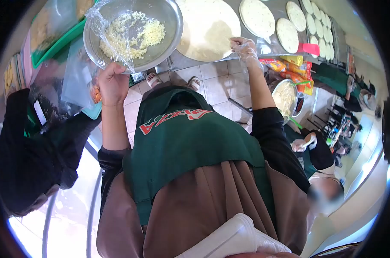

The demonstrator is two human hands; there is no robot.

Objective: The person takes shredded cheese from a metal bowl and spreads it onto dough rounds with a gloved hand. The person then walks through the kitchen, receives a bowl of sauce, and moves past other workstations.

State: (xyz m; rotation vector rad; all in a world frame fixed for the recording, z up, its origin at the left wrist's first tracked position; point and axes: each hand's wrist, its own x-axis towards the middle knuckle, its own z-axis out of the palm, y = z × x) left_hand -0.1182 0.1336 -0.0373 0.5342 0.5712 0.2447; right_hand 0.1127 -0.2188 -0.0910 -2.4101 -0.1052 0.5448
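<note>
Dough round (pixel 208 28) on the far counter, our gloved right hand (pixel 245 47) pinching its edge; bare left hand (pixel 112 84) gripping the cheese bowl (pixel 171 32) rim — bowl could tip, spilling cheese.

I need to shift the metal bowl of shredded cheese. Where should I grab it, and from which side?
Probably pinch the metal bowl by its thin rim at the near edge, coming from the person's own side, next to the left hand gripping the clear plastic bag. The bowl is wide and shallow, and the dough round crowds its right side.
</note>
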